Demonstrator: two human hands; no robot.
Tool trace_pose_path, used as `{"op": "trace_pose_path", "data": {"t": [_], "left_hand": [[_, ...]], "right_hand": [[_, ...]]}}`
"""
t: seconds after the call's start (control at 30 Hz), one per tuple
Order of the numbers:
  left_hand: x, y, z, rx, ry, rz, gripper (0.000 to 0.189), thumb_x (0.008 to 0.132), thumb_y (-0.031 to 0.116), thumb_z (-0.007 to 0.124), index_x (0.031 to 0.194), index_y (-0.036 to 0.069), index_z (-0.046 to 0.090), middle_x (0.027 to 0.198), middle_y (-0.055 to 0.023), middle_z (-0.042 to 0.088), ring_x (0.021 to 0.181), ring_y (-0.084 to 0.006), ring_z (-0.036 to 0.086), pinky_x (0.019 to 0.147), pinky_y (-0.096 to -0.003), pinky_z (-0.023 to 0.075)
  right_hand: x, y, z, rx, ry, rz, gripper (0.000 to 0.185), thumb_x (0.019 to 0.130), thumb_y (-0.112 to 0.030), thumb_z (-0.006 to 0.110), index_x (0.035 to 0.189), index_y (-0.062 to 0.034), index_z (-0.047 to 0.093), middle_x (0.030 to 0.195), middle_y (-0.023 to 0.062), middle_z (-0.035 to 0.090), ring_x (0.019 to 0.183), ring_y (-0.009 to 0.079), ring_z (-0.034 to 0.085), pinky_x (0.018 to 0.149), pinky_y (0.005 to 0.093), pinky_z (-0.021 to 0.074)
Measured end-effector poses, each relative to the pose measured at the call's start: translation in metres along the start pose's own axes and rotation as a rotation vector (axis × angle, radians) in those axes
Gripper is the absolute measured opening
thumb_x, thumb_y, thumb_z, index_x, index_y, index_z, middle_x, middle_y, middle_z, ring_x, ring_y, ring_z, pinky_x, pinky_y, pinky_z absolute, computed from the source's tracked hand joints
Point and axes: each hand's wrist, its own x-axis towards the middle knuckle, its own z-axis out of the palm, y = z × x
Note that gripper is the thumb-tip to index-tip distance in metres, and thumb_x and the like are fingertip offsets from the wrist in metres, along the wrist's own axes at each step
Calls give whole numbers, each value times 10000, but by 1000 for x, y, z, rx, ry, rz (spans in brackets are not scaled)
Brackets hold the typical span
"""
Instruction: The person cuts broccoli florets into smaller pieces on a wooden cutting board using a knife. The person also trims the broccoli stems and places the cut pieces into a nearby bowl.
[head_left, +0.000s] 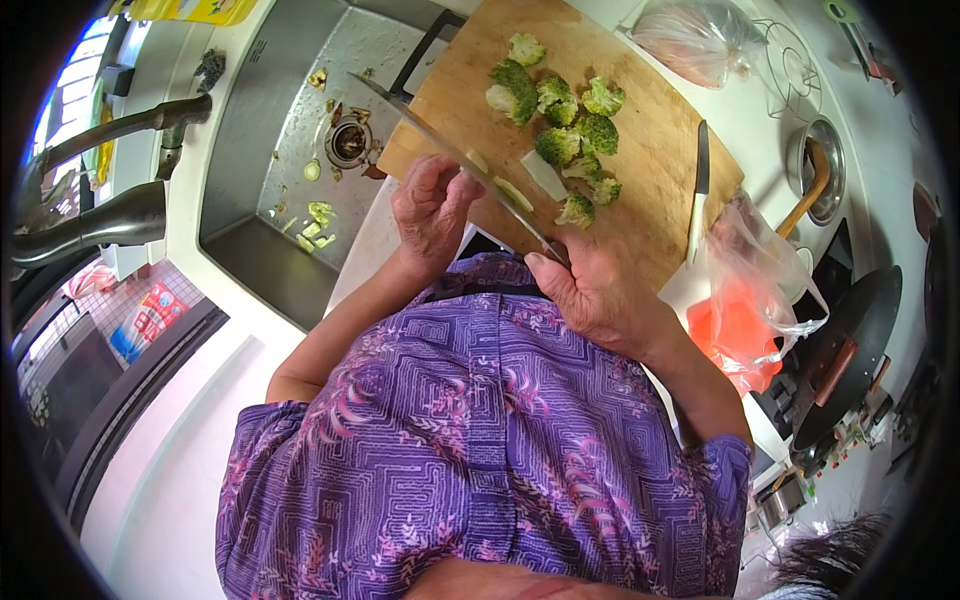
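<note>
My right hand (600, 289) grips the handle of a long kitchen knife (424, 127), whose blade points away to the upper left, over the board's edge. Beside the blade, my left hand (431, 210) is curled, its thumb and fingertips close together. Whether a small piece is pinched there, or the fingers touch the blade, I cannot tell. Several broccoli florets (557, 146) lie across the wooden cutting board (652, 150). A pale stem piece (544, 175) rests by the florets, and a thinner slice (514, 193) is next to the blade.
Left of the board, a steel sink (292, 135) holds trimmings (319, 217) around its drain (349, 141). A white-handled knife (700, 180) lies at the board's right edge. Beyond are a plastic bag (750, 322), a metal bowl (836, 176) with a wooden utensil, and a wok (862, 337).
</note>
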Motion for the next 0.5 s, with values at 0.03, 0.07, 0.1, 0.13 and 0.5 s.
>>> {"op": "trace_pose_path", "data": {"t": [0.03, 0.07, 0.1, 0.13, 0.5], "left_hand": [[0, 2, 0, -1, 7, 8, 65, 821, 4, 589, 855, -47, 569, 749, -85, 574, 629, -144, 619, 566, -250, 500], [0, 3, 0, 3, 6, 9, 65, 822, 4, 587, 859, -46, 572, 749, -84, 579, 631, -143, 618, 570, -250, 501], [0, 4, 0, 8, 7, 10, 65, 823, 5, 586, 863, -45, 574, 749, -83, 583, 633, -142, 617, 575, -250, 503], [0, 4, -1, 12, 7, 11, 66, 824, 5, 585, 867, -44, 577, 749, -83, 588, 635, -141, 616, 579, -251, 505], [0, 0, 1, 17, 7, 22, 110, 831, 25, 591, 931, -20, 580, 736, -37, 592, 631, -79, 562, 583, -225, 465]], "right_hand": [[-1, 0, 1, 1, 8, -9, 319, 898, -274, 515, 981, 34, 537, 675, 204, 577, 649, 357, 601, 586, 400, 462], [-2, 2, 3, 1, 17, -19, 321, 898, -272, 516, 991, 34, 535, 670, 203, 576, 643, 358, 600, 583, 402, 461], [-2, 2, 3, 1, 25, -28, 324, 897, -271, 516, 1000, 35, 533, 664, 203, 574, 637, 359, 599, 580, 403, 461], [-2, 3, 4, 12, 21, -24, 318, 896, -265, 518, 996, 36, 532, 656, 202, 571, 628, 362, 597, 574, 406, 459], [-4, 7, 6, -42, 6, -39, 293, 892, -240, 535, 928, 50, 515, 624, 215, 555, 602, 380, 591, 547, 420, 451]]}}
